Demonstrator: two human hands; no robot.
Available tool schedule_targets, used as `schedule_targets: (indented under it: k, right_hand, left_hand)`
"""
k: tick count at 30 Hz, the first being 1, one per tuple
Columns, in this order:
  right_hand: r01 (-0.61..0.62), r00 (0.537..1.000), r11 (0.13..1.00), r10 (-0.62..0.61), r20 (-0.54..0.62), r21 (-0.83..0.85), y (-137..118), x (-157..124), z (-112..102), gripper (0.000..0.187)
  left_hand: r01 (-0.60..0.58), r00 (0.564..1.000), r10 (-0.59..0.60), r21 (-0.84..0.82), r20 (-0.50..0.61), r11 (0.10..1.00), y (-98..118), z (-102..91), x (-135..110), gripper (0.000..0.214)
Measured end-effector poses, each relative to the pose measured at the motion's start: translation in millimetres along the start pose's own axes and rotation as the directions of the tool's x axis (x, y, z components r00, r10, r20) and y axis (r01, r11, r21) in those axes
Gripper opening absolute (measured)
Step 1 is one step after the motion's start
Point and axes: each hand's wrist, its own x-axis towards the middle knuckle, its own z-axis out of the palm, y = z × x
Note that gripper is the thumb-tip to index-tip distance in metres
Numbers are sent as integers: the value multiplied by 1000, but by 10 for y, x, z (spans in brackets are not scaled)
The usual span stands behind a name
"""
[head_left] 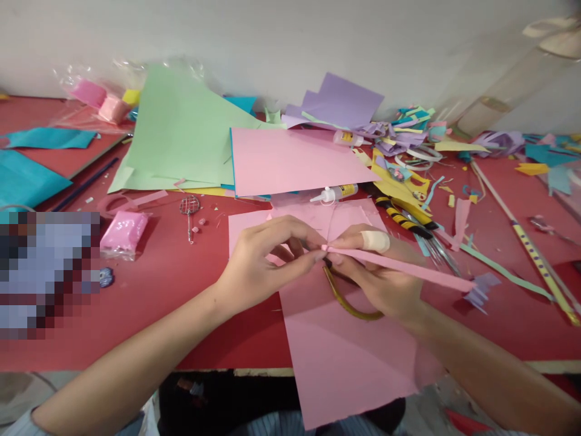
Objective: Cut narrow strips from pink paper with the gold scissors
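A narrow pink paper strip (408, 268) runs out to the right from between my hands. The fingertips of my left hand (272, 254) are pinched at its near end. My right hand (381, 266), with a bandage (376, 241) round one finger, is closed on the strip just beside them. A thin wire (332, 221) seems to rise from the pinched spot. Under my right palm shows a curved gold-coloured handle (347, 307); the rest of that tool is hidden. Below both hands lies a large pink paper sheet (349, 369), hanging over the table's front edge.
Green paper (181, 127) and another pink sheet (295, 160) lie at the back. Two glue bottles (338, 192) are near yellow-black pliers (403, 212). Paper scraps (408, 130) pile up back right. A wire racket shape (189, 209) and a pink clay packet (124, 233) lie left.
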Motion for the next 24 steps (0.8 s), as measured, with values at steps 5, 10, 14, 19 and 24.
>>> schedule_targets:
  k: [5,10,14,19,24]
  right_hand:
    - [107,992,994,-106,66,-20,-43,64,-61,30]
    - [165,983,986,-163,80,-19,-88,105,-78,29]
    - [167,983,985,-163,85,-43,-87,99,-89,28]
    - [207,976,974,-200,82,-94,-53,53,-84,35]
    - [268,963,957,-264,52,-111,-33,24,-65,38]
  left_hand:
    - [78,995,-75,-42,60,996,7,-44,13,7]
    - [89,991,-85,-33,106,995,3,-91,23,7]
    - [74,988,-73,3,139,997,-1,-117,27,8]
    - [15,988,-19,26,153,1000,-11,-114,12,10]
    - [-90,987,84,37,137,995,-25,-75,8,11]
